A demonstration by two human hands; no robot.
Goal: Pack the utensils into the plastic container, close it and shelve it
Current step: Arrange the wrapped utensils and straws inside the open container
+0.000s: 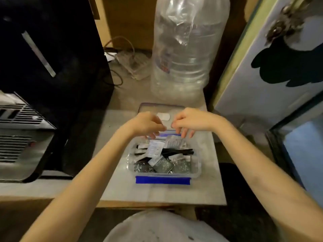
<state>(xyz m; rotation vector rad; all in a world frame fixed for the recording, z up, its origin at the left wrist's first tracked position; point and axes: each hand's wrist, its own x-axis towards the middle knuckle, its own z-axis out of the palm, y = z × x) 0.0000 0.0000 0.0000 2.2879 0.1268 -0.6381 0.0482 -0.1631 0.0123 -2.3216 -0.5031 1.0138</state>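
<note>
A clear plastic container [196, 167] with blue clips stands on the small table, its near clip [162, 180] facing me. Inside lie several sachets [154, 150] and black plastic utensils [176, 152]. The clear lid [148, 107] lies flat just behind the container. My left hand [146, 124] and my right hand [190, 122] hover side by side over the container's far rim and the lid's near edge. Their fingers are loosely curled and point down. I see nothing between them. The hands hide the far rim and part of the lid.
A big clear water bottle [185, 49] stands behind the lid. A black appliance [52, 58] and a grey vented unit [22, 140] fill the left. A pale cabinet door [262, 81] is at right. Cables and a power strip [129, 63] lie at the back.
</note>
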